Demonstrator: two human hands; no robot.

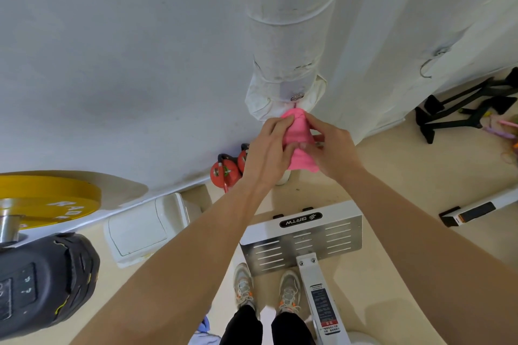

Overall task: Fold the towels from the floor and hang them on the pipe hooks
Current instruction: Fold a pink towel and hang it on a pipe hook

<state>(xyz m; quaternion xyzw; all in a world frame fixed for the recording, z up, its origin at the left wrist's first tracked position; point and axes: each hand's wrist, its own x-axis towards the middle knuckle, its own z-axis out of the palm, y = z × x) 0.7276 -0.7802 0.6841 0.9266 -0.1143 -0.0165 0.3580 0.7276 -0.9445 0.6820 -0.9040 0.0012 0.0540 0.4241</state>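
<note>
Gripping bunched pink towel (pixel 297 129) between left hand (pixel 266 151) and right hand (pixel 329 148), fingers curled on it, long axis vertical, top just under pipe hook (pixel 297 97).

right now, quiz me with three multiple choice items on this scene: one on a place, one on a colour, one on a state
1. Where is the towel? A on the floor; B draped over a forearm; C held up just below the hook on the wrapped pipe.
2. What colour is the towel? A blue; B pink; C white.
3. What are the hands doing? A both grip the towel; B only one grips it; C both hang free.
Answers: 1 C, its top sits right under the hook; 2 B, it is bright pink; 3 A, the left hand and right hand both have fingers curled on it.
</note>
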